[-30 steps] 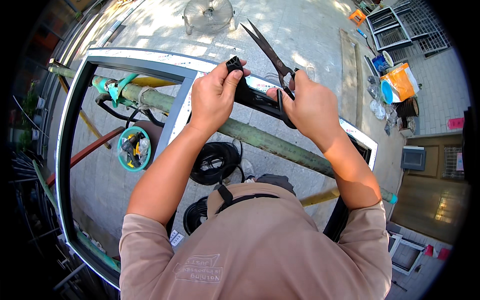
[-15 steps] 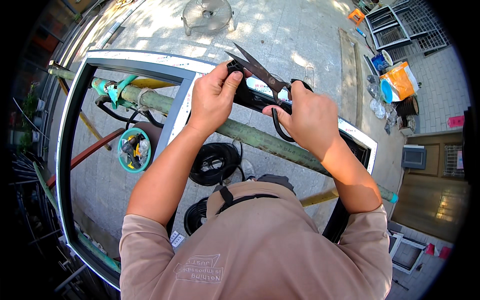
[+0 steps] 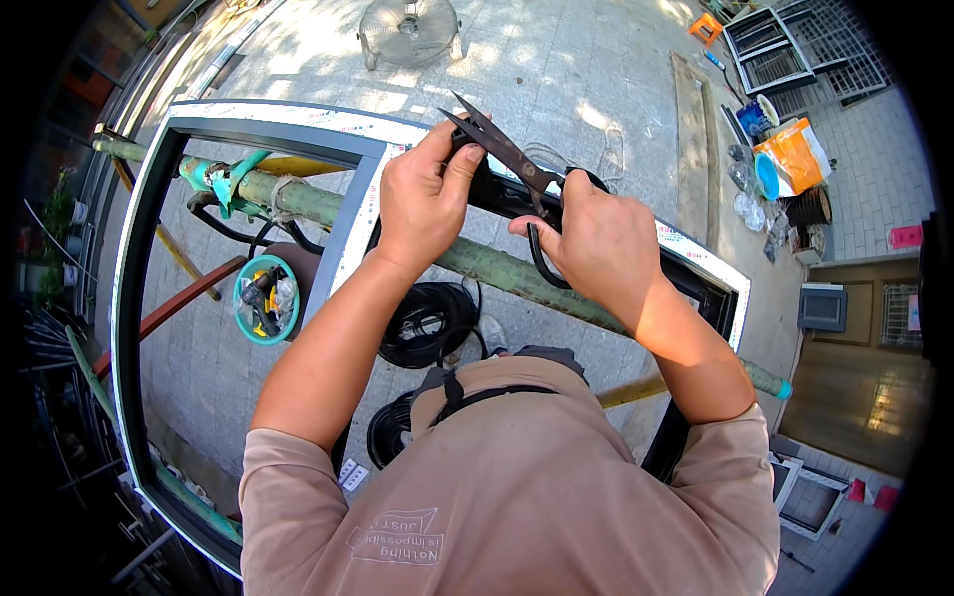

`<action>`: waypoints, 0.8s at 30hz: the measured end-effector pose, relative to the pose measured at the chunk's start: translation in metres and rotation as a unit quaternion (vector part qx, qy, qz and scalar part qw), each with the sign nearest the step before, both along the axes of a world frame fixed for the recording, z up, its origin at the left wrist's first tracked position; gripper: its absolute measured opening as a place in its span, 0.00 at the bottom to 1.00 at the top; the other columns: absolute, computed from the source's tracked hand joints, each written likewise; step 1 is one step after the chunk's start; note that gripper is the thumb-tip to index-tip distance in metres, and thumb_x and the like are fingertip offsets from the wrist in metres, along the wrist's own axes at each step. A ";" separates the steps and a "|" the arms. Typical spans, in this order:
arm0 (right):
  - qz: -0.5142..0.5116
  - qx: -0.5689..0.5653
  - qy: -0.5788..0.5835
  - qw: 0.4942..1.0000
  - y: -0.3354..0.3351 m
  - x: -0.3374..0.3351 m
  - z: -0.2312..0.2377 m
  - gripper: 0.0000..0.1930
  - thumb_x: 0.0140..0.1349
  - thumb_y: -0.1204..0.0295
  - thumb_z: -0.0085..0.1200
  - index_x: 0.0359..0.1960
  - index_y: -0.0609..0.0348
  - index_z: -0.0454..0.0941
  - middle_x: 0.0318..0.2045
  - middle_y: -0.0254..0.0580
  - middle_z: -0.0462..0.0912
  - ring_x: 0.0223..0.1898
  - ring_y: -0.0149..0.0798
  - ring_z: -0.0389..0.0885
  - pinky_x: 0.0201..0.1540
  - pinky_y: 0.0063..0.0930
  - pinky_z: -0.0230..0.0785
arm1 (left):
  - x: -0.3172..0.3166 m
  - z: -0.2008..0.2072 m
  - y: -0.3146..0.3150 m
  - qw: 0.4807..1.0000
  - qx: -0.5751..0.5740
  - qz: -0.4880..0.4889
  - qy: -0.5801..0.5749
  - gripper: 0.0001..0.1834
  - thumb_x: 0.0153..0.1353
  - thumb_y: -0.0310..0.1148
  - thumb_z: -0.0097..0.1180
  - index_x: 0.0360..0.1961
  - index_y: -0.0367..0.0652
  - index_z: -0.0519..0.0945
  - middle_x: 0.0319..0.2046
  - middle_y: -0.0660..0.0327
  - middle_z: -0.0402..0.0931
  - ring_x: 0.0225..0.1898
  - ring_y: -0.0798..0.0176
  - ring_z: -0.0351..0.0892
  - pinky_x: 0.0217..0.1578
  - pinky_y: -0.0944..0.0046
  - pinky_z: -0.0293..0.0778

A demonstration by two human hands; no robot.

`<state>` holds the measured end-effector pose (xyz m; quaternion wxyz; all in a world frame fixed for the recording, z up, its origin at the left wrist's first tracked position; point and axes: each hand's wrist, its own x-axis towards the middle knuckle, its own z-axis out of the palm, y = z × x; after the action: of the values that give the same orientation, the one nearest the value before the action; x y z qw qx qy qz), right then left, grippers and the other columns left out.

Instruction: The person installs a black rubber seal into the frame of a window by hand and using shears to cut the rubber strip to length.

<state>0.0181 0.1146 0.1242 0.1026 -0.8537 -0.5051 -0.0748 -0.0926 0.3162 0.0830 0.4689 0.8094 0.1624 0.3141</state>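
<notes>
My left hand [image 3: 422,194] pinches a black, flexible strip [image 3: 461,139], probably a rubber seal, between thumb and fingers. In my right hand [image 3: 608,230] are dark metal scissors [image 3: 519,167], their black handles partly hidden by my fingers. The blades are parted and point toward my left hand, with the tips close to the strip's end. Whether a blade touches the strip I cannot tell. Beneath both hands lies a large dark grey window frame [image 3: 268,129], its edges covered in white printed film.
Green pipes [image 3: 512,280] support the frame. A teal basin [image 3: 260,339] of tools and coils of black strip [image 3: 396,333] lie on the floor below. A floor fan [image 3: 407,35] stands beyond the frame. Bags, an orange stool [image 3: 707,29] and more frames stand at right.
The scissors and my right hand have shifted slightly left and down, and the blades look a little closer together. My left hand keeps its pinch on the strip.
</notes>
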 end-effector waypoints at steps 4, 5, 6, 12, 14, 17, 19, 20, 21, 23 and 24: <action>-0.002 0.012 -0.008 1.000 0.001 -0.001 -0.005 0.38 0.64 0.31 0.68 0.36 0.62 0.75 0.18 0.45 0.85 0.20 0.52 0.89 0.24 0.42 0.80 | 0.005 -0.007 0.000 0.996 0.040 0.029 -0.067 0.14 0.79 0.35 0.65 0.59 0.43 0.90 0.29 0.52 0.88 0.28 0.52 0.88 0.33 0.57 0.80; -0.003 0.016 -0.011 1.000 0.001 -0.001 -0.006 0.38 0.64 0.31 0.68 0.36 0.61 0.75 0.18 0.45 0.85 0.20 0.51 0.89 0.24 0.41 0.79 | 0.005 -0.006 -0.001 0.996 0.044 0.033 -0.065 0.13 0.79 0.35 0.65 0.59 0.43 0.90 0.29 0.52 0.87 0.27 0.51 0.87 0.33 0.57 0.79; -0.006 0.016 -0.018 1.000 0.002 -0.002 -0.008 0.38 0.64 0.31 0.68 0.35 0.61 0.75 0.18 0.44 0.85 0.20 0.51 0.89 0.23 0.40 0.79 | 0.004 -0.006 -0.001 0.996 0.048 0.036 -0.062 0.13 0.79 0.35 0.65 0.59 0.43 0.90 0.29 0.52 0.87 0.27 0.51 0.87 0.32 0.57 0.79; -0.018 0.019 -0.052 0.998 0.003 -0.002 -0.014 0.37 0.64 0.31 0.67 0.34 0.60 0.76 0.18 0.44 0.84 0.20 0.49 0.89 0.23 0.38 0.79 | 0.006 -0.011 0.002 0.993 0.083 0.040 -0.067 0.14 0.79 0.35 0.65 0.59 0.41 0.89 0.28 0.50 0.86 0.27 0.48 0.87 0.32 0.56 0.79; -0.025 0.004 -0.042 0.999 0.003 0.000 -0.012 0.37 0.65 0.31 0.67 0.34 0.60 0.76 0.18 0.45 0.84 0.20 0.51 0.89 0.23 0.40 0.79 | 0.004 -0.008 0.001 0.995 0.074 0.040 -0.052 0.14 0.79 0.35 0.65 0.60 0.41 0.89 0.31 0.51 0.90 0.31 0.50 0.91 0.35 0.57 0.81; -0.040 0.025 0.011 0.999 0.003 0.009 -0.012 0.38 0.66 0.32 0.67 0.34 0.61 0.77 0.19 0.48 0.85 0.22 0.55 0.90 0.25 0.45 0.80 | 0.005 -0.008 -0.001 0.998 0.013 0.014 -0.066 0.15 0.81 0.35 0.63 0.61 0.41 0.89 0.37 0.53 0.94 0.37 0.55 0.95 0.40 0.59 0.85; -0.065 0.043 0.039 0.996 0.003 0.012 -0.009 0.38 0.66 0.32 0.67 0.35 0.62 0.77 0.20 0.49 0.86 0.24 0.58 0.90 0.27 0.49 0.80 | 0.005 -0.008 0.001 0.997 -0.030 -0.006 -0.066 0.15 0.83 0.34 0.61 0.63 0.40 0.88 0.42 0.55 0.95 0.42 0.60 0.94 0.45 0.61 0.85; -0.078 0.053 0.053 0.994 0.003 0.013 -0.007 0.38 0.66 0.32 0.67 0.35 0.62 0.77 0.20 0.50 0.86 0.25 0.59 0.91 0.28 0.51 0.81 | 0.004 -0.007 0.003 0.997 -0.044 -0.014 -0.055 0.16 0.84 0.34 0.60 0.65 0.39 0.87 0.44 0.57 0.95 0.45 0.64 0.93 0.49 0.62 0.84; -0.095 0.042 0.068 0.992 0.003 0.011 -0.002 0.38 0.66 0.32 0.69 0.36 0.63 0.77 0.20 0.51 0.86 0.25 0.59 0.91 0.28 0.52 0.81 | 0.004 -0.007 0.004 0.997 -0.058 -0.022 -0.043 0.17 0.85 0.33 0.58 0.67 0.38 0.86 0.46 0.58 0.95 0.49 0.68 0.91 0.52 0.64 0.84; -0.076 0.036 0.063 0.995 0.001 0.008 0.003 0.38 0.65 0.33 0.70 0.36 0.63 0.77 0.20 0.50 0.86 0.25 0.59 0.90 0.28 0.51 0.80 | 0.006 -0.009 0.004 0.997 -0.036 -0.008 -0.061 0.16 0.83 0.34 0.61 0.64 0.40 0.88 0.45 0.56 0.96 0.45 0.62 0.95 0.48 0.62 0.86; -0.066 0.033 0.060 0.995 0.001 0.006 0.003 0.38 0.65 0.33 0.70 0.36 0.63 0.77 0.20 0.50 0.86 0.25 0.59 0.90 0.28 0.50 0.80 | 0.007 -0.011 0.004 0.997 -0.025 -0.002 -0.070 0.15 0.82 0.34 0.63 0.63 0.41 0.89 0.44 0.55 0.96 0.43 0.59 0.97 0.45 0.61 0.87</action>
<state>0.0245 0.1153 0.1272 0.1553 -0.8844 -0.4377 -0.0465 -0.0854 0.3204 0.0724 0.4994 0.7738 0.1355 0.3652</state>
